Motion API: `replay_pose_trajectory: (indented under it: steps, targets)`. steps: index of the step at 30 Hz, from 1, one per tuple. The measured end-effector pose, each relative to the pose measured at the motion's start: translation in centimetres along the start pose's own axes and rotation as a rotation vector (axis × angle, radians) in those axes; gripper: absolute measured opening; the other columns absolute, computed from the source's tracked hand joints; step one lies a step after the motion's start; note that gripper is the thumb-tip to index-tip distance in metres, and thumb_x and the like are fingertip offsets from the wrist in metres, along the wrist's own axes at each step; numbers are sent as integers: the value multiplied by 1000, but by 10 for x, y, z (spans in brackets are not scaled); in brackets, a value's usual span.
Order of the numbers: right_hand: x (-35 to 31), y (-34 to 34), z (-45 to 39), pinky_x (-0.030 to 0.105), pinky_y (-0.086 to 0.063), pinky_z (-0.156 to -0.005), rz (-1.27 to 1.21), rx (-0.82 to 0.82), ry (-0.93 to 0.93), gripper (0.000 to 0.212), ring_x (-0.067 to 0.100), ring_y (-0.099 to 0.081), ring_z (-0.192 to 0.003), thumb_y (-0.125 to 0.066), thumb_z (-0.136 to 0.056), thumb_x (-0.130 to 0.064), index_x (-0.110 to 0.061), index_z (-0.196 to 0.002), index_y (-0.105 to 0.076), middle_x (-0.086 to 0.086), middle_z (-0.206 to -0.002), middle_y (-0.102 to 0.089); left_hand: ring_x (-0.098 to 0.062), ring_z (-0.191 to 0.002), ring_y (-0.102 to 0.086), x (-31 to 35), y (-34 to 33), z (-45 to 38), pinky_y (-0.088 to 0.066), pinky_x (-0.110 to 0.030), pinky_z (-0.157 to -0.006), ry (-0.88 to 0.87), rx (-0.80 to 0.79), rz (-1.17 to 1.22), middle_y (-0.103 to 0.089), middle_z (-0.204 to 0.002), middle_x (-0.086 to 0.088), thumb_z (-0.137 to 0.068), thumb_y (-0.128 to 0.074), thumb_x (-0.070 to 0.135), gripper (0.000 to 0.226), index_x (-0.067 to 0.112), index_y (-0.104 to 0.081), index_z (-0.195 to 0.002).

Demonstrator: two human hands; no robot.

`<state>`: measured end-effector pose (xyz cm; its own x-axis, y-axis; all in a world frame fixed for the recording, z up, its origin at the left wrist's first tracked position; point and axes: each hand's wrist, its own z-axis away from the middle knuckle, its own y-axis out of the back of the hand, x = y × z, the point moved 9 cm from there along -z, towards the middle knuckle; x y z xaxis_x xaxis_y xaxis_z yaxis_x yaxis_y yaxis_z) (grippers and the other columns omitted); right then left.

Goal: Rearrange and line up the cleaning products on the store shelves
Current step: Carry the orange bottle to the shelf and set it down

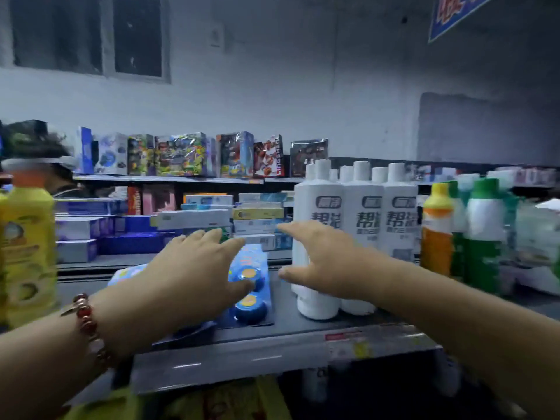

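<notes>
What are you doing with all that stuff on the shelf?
A person is tidying cleaning products on a store shelf. The left hand reaches, fingers spread, over a flat blue blister pack lying on it. The right hand reaches, open, toward the nearest white bottle standing upright in a row.

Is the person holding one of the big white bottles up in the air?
No, the white bottles stand on the shelf, and the right hand is open in front of them, lifting nothing.
</notes>
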<state>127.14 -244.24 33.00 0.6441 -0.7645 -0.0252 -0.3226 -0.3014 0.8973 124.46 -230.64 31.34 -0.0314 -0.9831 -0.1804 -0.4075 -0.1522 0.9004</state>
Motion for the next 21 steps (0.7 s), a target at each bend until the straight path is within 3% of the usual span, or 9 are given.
replay_pose_trajectory:
  steps: [5,9,15,19,21]
  targets:
    - [105,70,53,30,-38,-108,6,129,-79,63,15,-47,-134,-65,-91,-41,-25,-148,-43,-3,-149,-49,-24,-145,-30,120,24,-30,-29,-37,-115,-115,80,25,-30,-158,-3,-93,-43,67,70,36,-23,-153]
    - [181,103,69,25,-47,-90,69,155,-143,55,17,-55,-121,-66,-91,-36,-21,-141,-49,1,-136,-58,-26,-145,-28,184,28,-53,-26,-39,-116,-147,142,1,-28,-158,-5,-93,-42,67,72,32,-23,-153]
    - [273,112,41,44,-27,-120,362,58,-163,84,25,-33,-144,-66,-87,-46,-17,-156,-26,8,-156,-38,-29,-145,-27,254,24,-83,-25,-44,-119,-176,124,-10,-26,-160,-7,-94,-42,65,72,31,-22,-154]
    - [319,109,18,46,-20,-122,439,-52,-212,90,30,-20,-150,-56,-87,-65,-20,-157,-24,10,-161,-31,-30,-144,-30,287,17,-101,-29,-47,-117,-189,78,-11,-28,-159,-9,-94,-43,64,71,30,-23,-154]
    - [328,103,17,45,-26,-116,421,-74,-242,82,33,-28,-146,-56,-87,-65,-19,-152,-34,14,-157,-36,-30,-142,-33,297,15,-107,-31,-47,-116,-189,86,0,-33,-155,-10,-94,-45,63,69,28,-27,-152]
